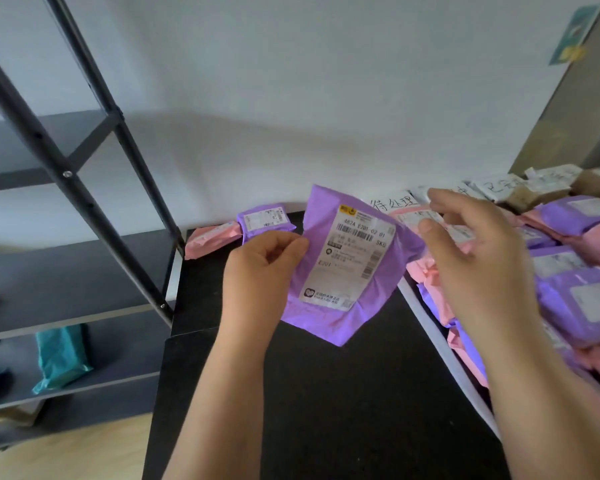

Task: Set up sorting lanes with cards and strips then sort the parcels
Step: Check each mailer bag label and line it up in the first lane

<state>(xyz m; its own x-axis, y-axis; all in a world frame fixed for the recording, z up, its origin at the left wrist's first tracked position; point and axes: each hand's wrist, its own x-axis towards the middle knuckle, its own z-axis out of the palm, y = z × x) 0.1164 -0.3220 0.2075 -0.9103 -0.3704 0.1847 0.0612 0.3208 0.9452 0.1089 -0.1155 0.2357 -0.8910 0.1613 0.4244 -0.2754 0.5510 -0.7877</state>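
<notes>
The left grip (261,266) was clamped on the left edge of the purple parcel (340,306), thumb and curled fingers pinching the film. The right grip (478,258) stood apart, fingers loosely curved and holding nothing, just beside the parcel's right edge; contact with that edge could not be confirmed.

**Position.** The purple parcel was held above the black bench (326,410), tilted, with its printed label (355,258) facing the camera. At the far left of the bench lay a small purple parcel (264,220) touching a pink parcel (210,239). To the right, beyond a white strip (437,337), lay a pile of purple and pink parcels (575,282), with a handwritten card (392,202) propped behind it.

**Handling.**
- The parcel appeared to be a thin poly mailer: light, soft and creased, sagging from a single pinch point.
- The film was probably slippery, so a pinch on a margin or corner was preferable to a flat-palm carry.
- Hold should be taken on the bare film outside the label, so that the lane code stays readable.
- Fragility of the contents could not be judged.

**Step in hand.** The label was probably being read to select a lane.
</notes>
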